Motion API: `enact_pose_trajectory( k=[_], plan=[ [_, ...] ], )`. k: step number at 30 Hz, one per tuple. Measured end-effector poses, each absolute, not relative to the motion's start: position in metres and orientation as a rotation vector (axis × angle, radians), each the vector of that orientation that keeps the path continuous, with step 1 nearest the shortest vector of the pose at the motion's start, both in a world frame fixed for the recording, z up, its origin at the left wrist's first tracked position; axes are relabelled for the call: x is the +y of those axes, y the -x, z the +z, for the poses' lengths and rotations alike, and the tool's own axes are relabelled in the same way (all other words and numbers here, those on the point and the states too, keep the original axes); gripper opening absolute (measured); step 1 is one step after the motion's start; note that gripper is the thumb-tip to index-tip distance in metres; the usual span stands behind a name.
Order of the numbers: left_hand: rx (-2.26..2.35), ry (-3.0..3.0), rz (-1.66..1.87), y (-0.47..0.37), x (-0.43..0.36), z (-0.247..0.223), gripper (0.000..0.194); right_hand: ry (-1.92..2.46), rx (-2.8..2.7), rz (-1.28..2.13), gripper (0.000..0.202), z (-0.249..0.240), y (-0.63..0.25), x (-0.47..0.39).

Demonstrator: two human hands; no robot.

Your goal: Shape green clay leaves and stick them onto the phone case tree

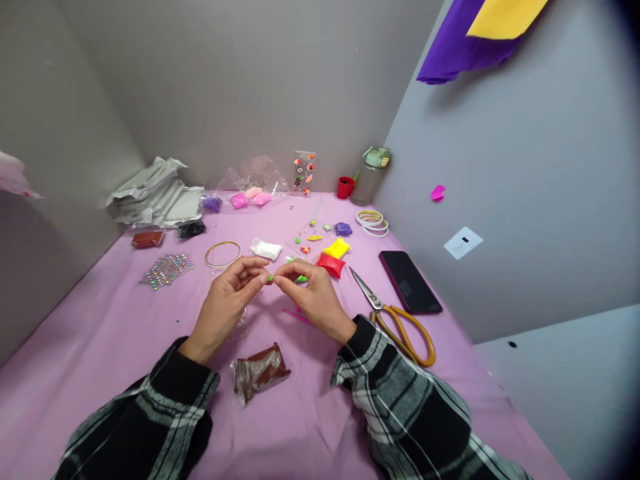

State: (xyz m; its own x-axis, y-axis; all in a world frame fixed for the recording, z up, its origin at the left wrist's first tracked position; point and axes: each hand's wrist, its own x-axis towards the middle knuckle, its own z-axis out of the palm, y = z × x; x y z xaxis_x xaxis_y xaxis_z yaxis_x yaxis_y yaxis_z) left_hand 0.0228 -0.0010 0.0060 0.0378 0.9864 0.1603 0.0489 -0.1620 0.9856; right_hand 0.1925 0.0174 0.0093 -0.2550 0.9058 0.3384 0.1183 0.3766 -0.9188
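— What have our fingers got?

— Both sets are closed to a narrow pinch, with a small green piece (271, 279) between the tips of our left hand (223, 307) and right hand (320, 300), over the desk (310, 427).

— How will it handle?

— Light and soft, we'd guess, and easily dented. Its edges look the best hold for us, fingertips only, barely pressing.

— And around our hands?

— The white packet (266, 249) lies beyond our left, the red packet (331, 265) beyond our right, near the yellow packet (337, 248). Farther right are our open scissors (376, 305), then the phone (410, 281).
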Motion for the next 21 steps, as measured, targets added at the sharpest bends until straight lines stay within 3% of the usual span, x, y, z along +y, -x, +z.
enact_pose_trajectory(
  k=[21],
  plan=[
    [1.176, -1.48, 1.202, -0.0223, -0.0018, 0.0071, 0.016, 0.909, -1.585, 1.131, 0.01, 0.0081, -0.195, 0.0208]
  ],
)
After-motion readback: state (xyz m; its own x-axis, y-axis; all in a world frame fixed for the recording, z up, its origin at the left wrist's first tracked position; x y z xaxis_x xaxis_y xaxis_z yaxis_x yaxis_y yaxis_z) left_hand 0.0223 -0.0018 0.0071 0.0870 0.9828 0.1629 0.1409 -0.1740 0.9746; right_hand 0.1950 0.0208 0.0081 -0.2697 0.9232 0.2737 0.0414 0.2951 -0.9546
